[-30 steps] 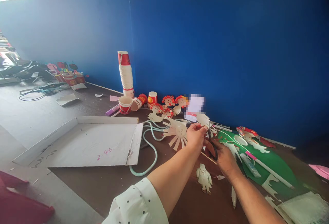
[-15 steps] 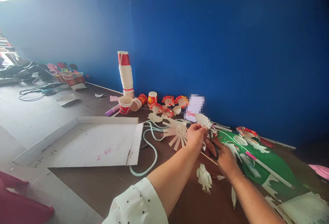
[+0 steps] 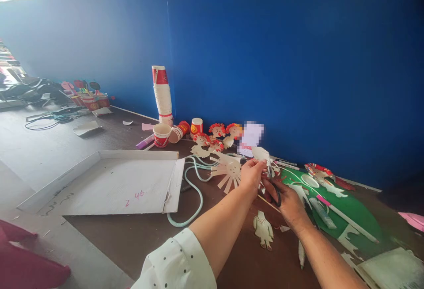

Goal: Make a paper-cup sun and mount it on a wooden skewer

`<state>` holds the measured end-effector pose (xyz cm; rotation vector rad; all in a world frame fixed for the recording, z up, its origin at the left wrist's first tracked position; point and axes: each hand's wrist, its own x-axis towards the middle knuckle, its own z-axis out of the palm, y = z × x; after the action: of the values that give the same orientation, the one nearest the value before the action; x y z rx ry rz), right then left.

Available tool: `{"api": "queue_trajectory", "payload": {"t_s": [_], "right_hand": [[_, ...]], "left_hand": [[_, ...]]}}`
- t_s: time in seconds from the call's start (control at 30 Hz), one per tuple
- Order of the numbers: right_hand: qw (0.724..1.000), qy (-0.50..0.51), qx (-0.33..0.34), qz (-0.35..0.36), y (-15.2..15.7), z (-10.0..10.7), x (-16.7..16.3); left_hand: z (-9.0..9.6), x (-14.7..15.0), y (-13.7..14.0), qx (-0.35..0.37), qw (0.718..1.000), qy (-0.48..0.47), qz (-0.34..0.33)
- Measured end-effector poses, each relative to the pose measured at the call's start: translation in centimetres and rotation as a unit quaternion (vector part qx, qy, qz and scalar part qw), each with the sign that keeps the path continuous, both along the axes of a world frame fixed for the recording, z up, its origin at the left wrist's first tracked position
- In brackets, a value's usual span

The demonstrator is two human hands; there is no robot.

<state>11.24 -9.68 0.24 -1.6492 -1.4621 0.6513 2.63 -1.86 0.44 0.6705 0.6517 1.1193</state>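
My left hand point(image 3: 254, 175) is closed, pinching a small piece of white paper point(image 3: 261, 154) that sticks up past the fingertips. In my right hand point(image 3: 285, 199) is a pair of scissors point(image 3: 277, 194), its dark handle loop around my fingers and its blades beside the paper. How far the blades are apart I cannot make out. Left of my left hand lies a paper cup cut into a fringe point(image 3: 232, 169), spread flat with a drawn face. Below my hands a cut-out paper figure point(image 3: 263, 230) lies on the brown table.
A shallow white cardboard box lid point(image 3: 112, 187) lies at the left, with a pale green cord point(image 3: 201, 200) beside it. Stacked paper cups point(image 3: 162, 96) stand by the blue partition point(image 3: 281, 59). A green mat point(image 3: 361, 218) at the right bears a pink-capped marker point(image 3: 347, 220) and paper scraps.
The white paper at my left fingertips has turned slightly, and the scissors have shifted a little against it. Both arms stay nearly where they were.
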Motion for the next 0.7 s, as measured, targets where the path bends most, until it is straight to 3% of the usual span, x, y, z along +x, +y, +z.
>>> {"api": "queue_trajectory", "payload": {"t_s": [0.7], "right_hand": [[1.0, 0.025, -0.002, -0.008, -0.29, 0.68, -0.53]], "left_hand": [[-0.29, -0.03, -0.1, 0.033, 0.997, 0.074, 0.002]]}}
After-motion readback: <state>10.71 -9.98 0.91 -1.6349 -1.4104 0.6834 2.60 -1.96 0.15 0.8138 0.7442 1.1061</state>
